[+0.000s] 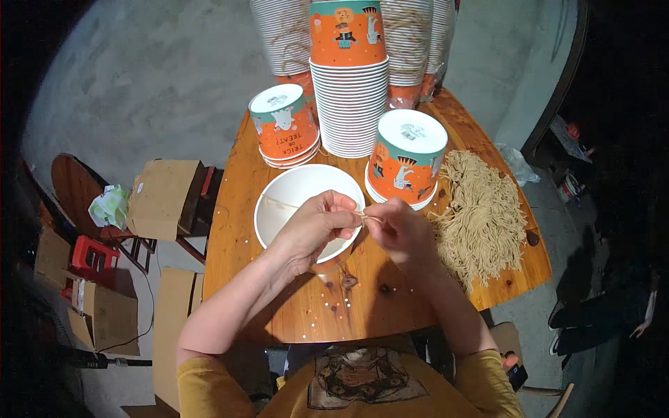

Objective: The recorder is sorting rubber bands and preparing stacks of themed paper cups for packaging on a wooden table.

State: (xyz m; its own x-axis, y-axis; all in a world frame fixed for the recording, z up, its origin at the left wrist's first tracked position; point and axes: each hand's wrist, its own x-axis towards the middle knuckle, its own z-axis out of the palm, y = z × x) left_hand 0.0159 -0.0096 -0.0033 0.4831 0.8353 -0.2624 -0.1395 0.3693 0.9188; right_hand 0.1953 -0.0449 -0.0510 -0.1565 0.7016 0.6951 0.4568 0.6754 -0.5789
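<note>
A white-lined paper bucket (300, 180) stands on the table in front of me, its round mouth facing up. From its left inner wall a thin beige cord (282, 203) runs across to my fingers. My left hand (310, 226), over the bucket's right side, pinches the cord between thumb and fingers. Just beyond the rim, my right hand (403, 233) is closed on the same cord, and a small loop or crossing shows between the two hands. Whether it is a finished knot I cannot tell. A heap of loose beige cords (481, 219) lies to the right of my right hand.
Upside-down orange buckets stand at the left (286, 125) and right (408, 157) of a tall bucket stack (352, 104). More wrapped stacks (279, 35) rise behind. Cardboard boxes (164, 198) and a red plastic stool (94, 259) are at the left. Another person's legs (592, 320) show at the right.
</note>
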